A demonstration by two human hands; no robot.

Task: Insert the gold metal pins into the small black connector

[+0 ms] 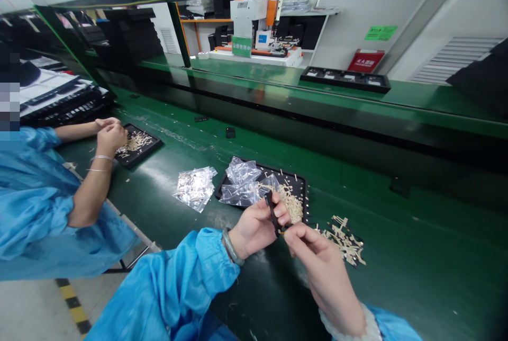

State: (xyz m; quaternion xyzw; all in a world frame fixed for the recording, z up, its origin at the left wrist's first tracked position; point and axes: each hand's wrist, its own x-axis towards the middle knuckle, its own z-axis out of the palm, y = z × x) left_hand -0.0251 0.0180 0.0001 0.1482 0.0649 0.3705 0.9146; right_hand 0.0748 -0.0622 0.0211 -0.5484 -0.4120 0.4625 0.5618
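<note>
My left hand (260, 224) holds a slim black part (272, 214) upright between thumb and fingers. At its lower end, the fingertips of my right hand (311, 251) are pinched together, close to a tiny yellowish bit. What my right hand grips is too small to make out. Behind my hands lies a black tray (305, 185) with small beige pieces (291, 203) and clear plastic bags (242, 182). A loose pile of beige strips (345, 240) is on the green table, right of my right hand.
Another clear bag (195, 187) lies left of the tray. At the left, a person in blue (32, 203) works over a second black tray (148, 146). Small black parts (230, 132) lie farther back, below a raised shelf (254, 76) holding a long black tray (345, 79).
</note>
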